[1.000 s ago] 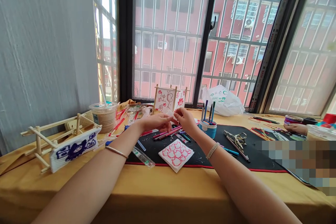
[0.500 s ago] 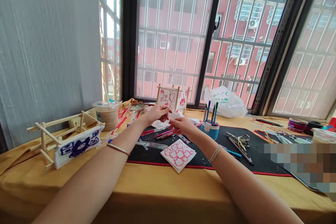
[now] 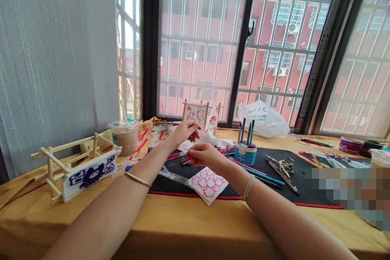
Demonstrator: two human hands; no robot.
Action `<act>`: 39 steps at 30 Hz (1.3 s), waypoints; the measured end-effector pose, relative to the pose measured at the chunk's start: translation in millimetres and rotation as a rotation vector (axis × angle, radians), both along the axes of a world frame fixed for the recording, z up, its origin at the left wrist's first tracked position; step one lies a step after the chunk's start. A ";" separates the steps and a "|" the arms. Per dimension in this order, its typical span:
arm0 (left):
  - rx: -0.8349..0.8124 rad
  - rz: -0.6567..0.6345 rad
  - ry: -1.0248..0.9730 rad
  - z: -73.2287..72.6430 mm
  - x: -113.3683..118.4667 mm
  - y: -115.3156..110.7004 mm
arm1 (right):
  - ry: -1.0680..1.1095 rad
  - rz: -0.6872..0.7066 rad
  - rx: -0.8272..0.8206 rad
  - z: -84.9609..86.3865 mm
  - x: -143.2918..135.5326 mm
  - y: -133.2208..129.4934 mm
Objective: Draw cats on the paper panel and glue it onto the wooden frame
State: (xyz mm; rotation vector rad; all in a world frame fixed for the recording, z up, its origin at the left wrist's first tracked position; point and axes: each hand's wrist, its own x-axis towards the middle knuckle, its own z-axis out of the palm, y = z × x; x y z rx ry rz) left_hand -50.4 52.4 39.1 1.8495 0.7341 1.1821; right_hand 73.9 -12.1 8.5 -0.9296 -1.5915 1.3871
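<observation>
My left hand [image 3: 185,135] is above the crumpled white tissue [image 3: 210,140], its fingers loosely bent and apart with nothing visible in them. Lower and closer to me, my right hand [image 3: 204,154] has thumb and forefinger pressed together over the tips of some slim pens [image 3: 185,163] on the black mat [image 3: 246,189]. Whether it grips one of them is hidden. Just below it lies a folded white tissue square [image 3: 209,185] with a red scale pattern. Behind the hands stands a small stick-framed lantern [image 3: 195,113] with red drawings.
To the left are a wooden stick frame [image 3: 50,164] with a blue-drawn panel and a lidded drink cup [image 3: 124,138]. A blue pen holder [image 3: 245,154], a hair claw clip [image 3: 282,172] and a white plastic bag [image 3: 264,118] sit right. Yellow cloth [image 3: 170,219] covers the table.
My right hand has moved down and left, over the pens, and its fingers have closed. My left hand has barely shifted. The white tissue now lies apart from my right fingers.
</observation>
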 end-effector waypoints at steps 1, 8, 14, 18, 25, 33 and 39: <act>-0.007 -0.003 0.020 -0.4 -0.2 0.1 | 0.015 -0.044 0.011 1.2 3.2 3.6; -0.124 -0.086 0.157 -4.0 3.5 -4.0 | 0.062 -0.310 0.135 5.7 24.8 24.3; -0.319 -0.167 0.208 -4.1 7.3 -10.9 | 0.040 -0.398 0.293 1.9 28.1 34.1; -0.403 -0.241 0.301 -1.3 8.3 -16.6 | 0.000 -0.469 0.390 -0.8 32.7 43.4; -0.331 -0.269 0.435 -0.8 7.7 -19.7 | -0.062 -0.569 0.400 1.3 43.3 48.0; -0.096 0.023 0.332 -10.3 5.0 -0.8 | -0.196 -0.283 0.138 4.0 28.6 28.6; 0.052 0.101 0.308 -9.4 5.8 2.6 | -0.229 -0.091 0.107 2.1 15.2 16.3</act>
